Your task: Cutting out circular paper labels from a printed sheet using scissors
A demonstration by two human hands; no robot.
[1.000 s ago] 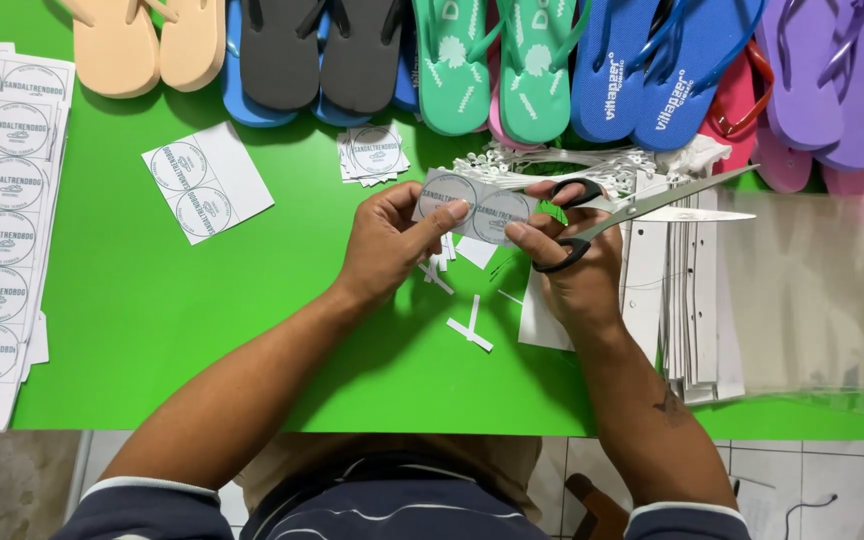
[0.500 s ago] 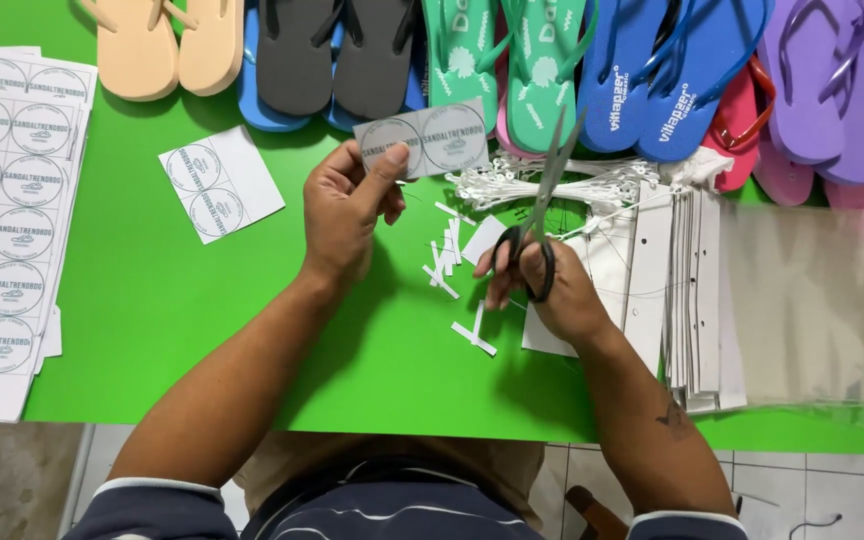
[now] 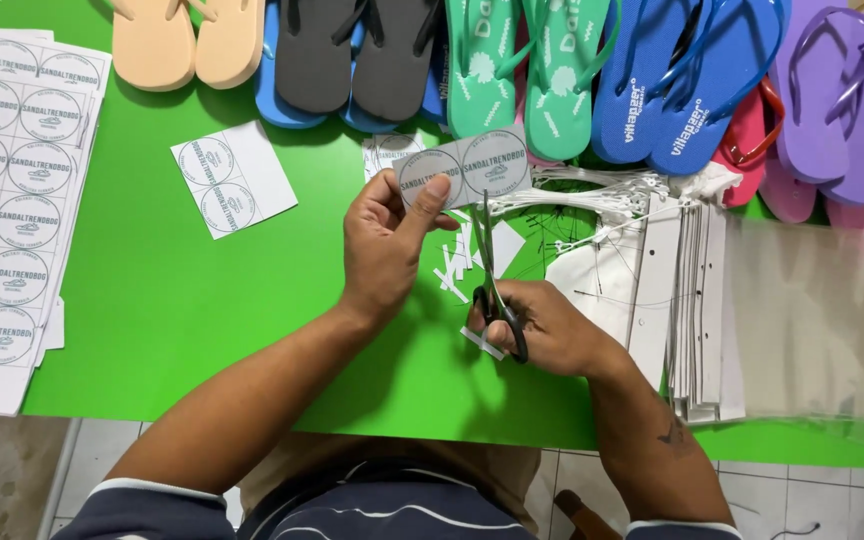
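While the left hand (image 3: 384,250) pinches a strip of two round labels (image 3: 464,170) above the green table (image 3: 172,330), the right hand (image 3: 542,328) grips black-handled scissors (image 3: 492,270), blades nearly closed, pointing up at it. Flip-flops (image 3: 512,70) line the far edge, partly cropped; paper scraps (image 3: 457,262) lie between the hands.

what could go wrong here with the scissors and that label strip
The scissors in the right hand point up at the label strip, close to the left hand thumb, so a nick seems possible. A crooked cut could clip a round label. Paper scraps below could snag the blades.
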